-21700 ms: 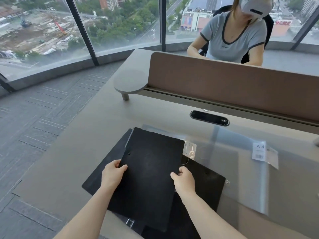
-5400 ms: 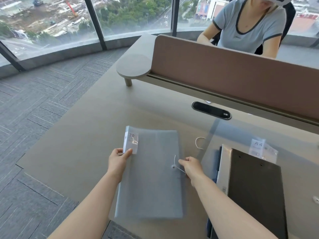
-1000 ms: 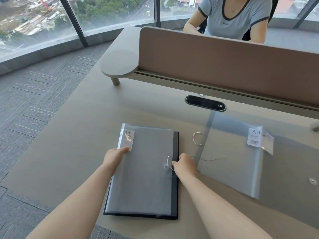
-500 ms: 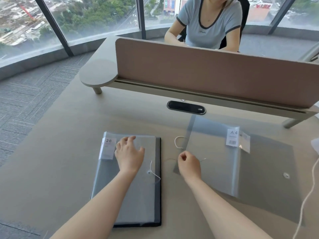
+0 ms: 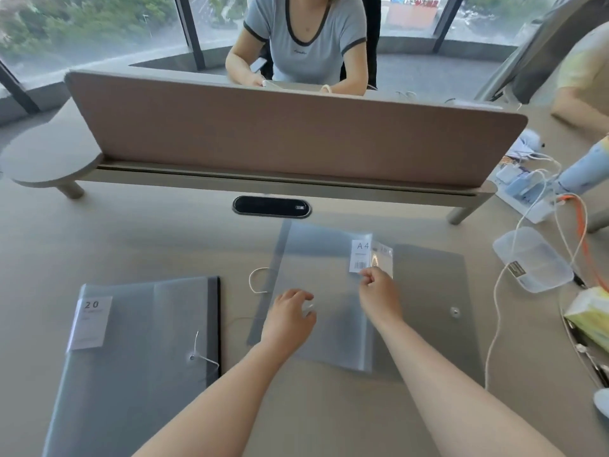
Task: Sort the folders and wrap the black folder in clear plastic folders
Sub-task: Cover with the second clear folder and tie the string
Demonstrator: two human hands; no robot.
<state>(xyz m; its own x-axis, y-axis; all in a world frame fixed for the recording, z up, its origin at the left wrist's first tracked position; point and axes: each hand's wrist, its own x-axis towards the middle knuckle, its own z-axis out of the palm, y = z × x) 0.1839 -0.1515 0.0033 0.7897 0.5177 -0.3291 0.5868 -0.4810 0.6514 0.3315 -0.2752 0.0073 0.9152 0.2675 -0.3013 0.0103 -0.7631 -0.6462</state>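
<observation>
Beige desk [image 5: 99, 245], brown divider [image 5: 280, 140] behind. Black folder [image 5: 213, 324] lies at our left, thin dark edge showing under frosted plastic sleeve [image 5: 138, 351] marked "20". Second clear folder [image 5: 329, 291], glossy, flat, sits just beside. Our right hand [image 5: 379, 291] pinches its "A4" label [image 5: 362, 255]; left hand [image 5: 290, 321], fingers spread loose, rests on it, moved off wrapped folder since half-second ago.

Beige table [image 5: 99, 245]: black folder [image 5: 213, 324] in clear sleeve at left; open clear plastic folder [image 5: 425, 291] at centre; lidded plastic box [image 5: 534, 258], cables [image 5: 494, 324], tissue pack [image 5: 590, 315] at right
</observation>
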